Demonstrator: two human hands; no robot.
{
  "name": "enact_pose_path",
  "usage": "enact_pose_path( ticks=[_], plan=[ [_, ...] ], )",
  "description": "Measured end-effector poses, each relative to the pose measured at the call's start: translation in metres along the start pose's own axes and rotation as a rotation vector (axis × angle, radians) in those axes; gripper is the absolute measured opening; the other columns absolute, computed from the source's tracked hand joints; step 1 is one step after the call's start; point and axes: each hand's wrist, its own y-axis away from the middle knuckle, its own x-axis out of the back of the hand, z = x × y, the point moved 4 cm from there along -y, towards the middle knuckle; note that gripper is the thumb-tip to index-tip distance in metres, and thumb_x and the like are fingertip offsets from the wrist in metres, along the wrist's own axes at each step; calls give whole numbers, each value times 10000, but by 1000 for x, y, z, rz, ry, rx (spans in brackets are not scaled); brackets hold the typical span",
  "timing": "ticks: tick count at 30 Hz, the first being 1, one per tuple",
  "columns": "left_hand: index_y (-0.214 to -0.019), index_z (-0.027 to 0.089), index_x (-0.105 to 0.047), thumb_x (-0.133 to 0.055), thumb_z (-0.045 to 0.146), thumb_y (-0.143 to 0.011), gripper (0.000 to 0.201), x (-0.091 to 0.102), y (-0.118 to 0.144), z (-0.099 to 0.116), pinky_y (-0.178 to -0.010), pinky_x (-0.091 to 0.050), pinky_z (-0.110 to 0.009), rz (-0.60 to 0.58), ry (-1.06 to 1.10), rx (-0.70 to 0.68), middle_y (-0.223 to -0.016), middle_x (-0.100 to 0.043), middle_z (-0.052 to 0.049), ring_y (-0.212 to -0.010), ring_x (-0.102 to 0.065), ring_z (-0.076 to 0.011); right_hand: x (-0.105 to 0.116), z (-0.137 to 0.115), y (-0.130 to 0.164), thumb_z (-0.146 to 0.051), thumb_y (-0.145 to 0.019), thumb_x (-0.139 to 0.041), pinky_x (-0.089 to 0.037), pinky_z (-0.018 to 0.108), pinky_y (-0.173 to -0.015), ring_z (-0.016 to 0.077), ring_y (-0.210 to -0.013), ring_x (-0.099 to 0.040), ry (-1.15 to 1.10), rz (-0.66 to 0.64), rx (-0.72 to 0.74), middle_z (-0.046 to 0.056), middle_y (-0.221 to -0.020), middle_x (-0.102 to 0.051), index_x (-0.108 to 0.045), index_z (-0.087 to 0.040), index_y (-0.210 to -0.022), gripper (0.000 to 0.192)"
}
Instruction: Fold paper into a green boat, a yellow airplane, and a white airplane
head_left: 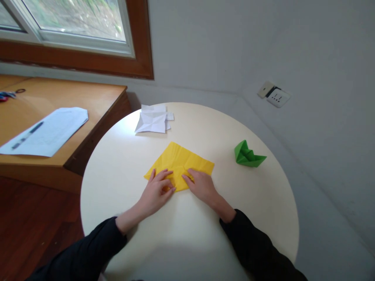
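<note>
Both hands press flat on a yellow sheet (180, 164) lying on the round table (131, 218), the left hand (156, 191) on its near-left corner, the right hand (202, 185) close beside it on the near edge, fingers spread, neither one gripping; the sheet shows creases and a folded-up part under the fingertips, so folding looks begun but far from a finished shape; a green paper boat (248, 155) stands complete beyond and to the right of the right hand; a white folded piece (154, 120) lies past the sheet, beyond the left hand; count: one yellow sheet, one green boat, one white piece on the table; far off to the left, a desk (96, 97) holds one printed paper (47, 132)
</note>
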Motion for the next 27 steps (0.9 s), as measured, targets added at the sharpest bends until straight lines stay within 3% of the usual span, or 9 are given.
enact_pose_path(
  ticks=[8, 20, 23, 27],
  plan=[
    [-655, 182, -596, -525, 261, -807, 186, 2, 1, 5, -1081, -194, -563, -9, -30, -19, -1235, -544, -91, -1216, -444, -267, -4, -1, -1, -263, -916, -410, -358, 255, -636, 170, -785, -613, 76, 73, 6, 38, -846, -668, -564, -175, -886, 180],
    [-677, 181, -570, -494, 260, -826, 185, 1, 2, 5, -1076, -192, -562, -23, -46, -50, -1236, -524, -96, -1222, -425, -270, 2, -7, -5, -258, -914, -397, -338, 257, -593, 160, -757, -607, 130, -22, 69, 15, -837, -667, -562, -212, -884, 174],
    [-831, 188, -591, -513, 254, -811, 104, 1, 2, 4, -1074, -202, -561, -12, -59, -53, -1234, -529, -99, -1224, -422, -268, 1, -8, -4, -262, -904, -407, -347, 263, -601, 174, -764, -609, 150, -1, 51, 31, -842, -664, -552, -200, -901, 157],
    [-1143, 250, -556, -473, 213, -831, 325, -1, 5, 8, -1059, -214, -582, 12, -116, -121, -1278, -514, -84, -1230, -417, -265, 0, -9, -2, -261, -909, -392, -356, 266, -622, 182, -783, -606, 166, 9, 50, 47, -862, -662, -550, -197, -936, 174]
  ],
)
